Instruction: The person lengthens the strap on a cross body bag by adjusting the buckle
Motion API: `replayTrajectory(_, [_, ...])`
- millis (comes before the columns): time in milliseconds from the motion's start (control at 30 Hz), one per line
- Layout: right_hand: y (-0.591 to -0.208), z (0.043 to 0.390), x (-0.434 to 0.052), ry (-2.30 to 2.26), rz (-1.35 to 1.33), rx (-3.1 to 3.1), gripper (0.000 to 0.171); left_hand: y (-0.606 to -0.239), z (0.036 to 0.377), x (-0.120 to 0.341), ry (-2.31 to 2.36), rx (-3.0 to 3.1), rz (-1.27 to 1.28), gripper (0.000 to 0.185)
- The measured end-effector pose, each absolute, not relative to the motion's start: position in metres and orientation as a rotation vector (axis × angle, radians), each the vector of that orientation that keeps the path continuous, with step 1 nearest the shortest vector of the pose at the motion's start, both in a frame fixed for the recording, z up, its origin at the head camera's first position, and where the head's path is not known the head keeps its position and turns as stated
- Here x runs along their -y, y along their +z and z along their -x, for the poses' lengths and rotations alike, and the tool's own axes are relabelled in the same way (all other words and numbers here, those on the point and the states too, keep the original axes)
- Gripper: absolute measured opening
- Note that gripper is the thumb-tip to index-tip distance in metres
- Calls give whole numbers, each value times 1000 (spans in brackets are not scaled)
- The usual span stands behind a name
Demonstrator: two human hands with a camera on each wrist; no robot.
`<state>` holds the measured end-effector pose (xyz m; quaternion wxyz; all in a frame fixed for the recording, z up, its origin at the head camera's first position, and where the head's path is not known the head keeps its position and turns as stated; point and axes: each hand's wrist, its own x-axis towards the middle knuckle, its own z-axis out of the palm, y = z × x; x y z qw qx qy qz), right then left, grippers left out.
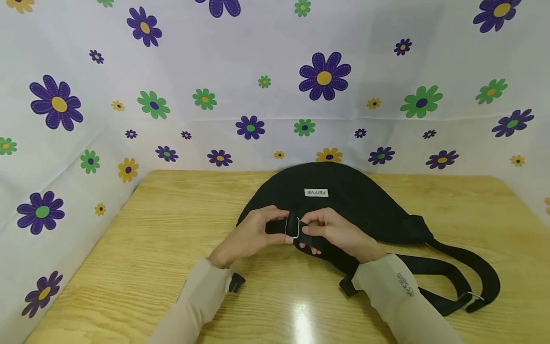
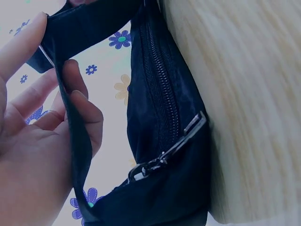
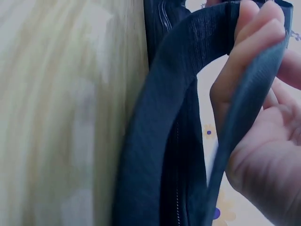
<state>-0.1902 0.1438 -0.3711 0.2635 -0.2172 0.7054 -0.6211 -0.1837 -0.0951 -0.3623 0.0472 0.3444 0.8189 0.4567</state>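
A black sling bag with a small white label lies on the wooden table. Above its near edge, a flat black strap runs through a metal slider buckle. My left hand holds the strap at the left side of the buckle, thumb and fingertips at its edges. Just right of the buckle, my right hand pinches the strap between thumb and fingers. A loop of strap hangs past each palm in the wrist views. The left wrist view shows the bag's zipper and metal zipper pull.
A second strap section with another metal slider curves over the table at the right. Black buckle ends lie by both forearms, partly covered. A flower-printed cloth hangs behind and at the left.
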Motion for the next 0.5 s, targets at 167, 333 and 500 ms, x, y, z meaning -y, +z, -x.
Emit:
replayTrajectory(167, [-370,191,-137,-1689,537,-1923,20,-363,184,95,1382,-2491,-1089,41])
replayTrajectory(333, [-368,190,-138,-1689,501,-1942,20,-361,184,92,1378,-2502,-1103,43])
replayTrajectory(500, [-368,188,-143,-1707,550,-1853,20,-361,182,92,1378,-2496,-1100,42])
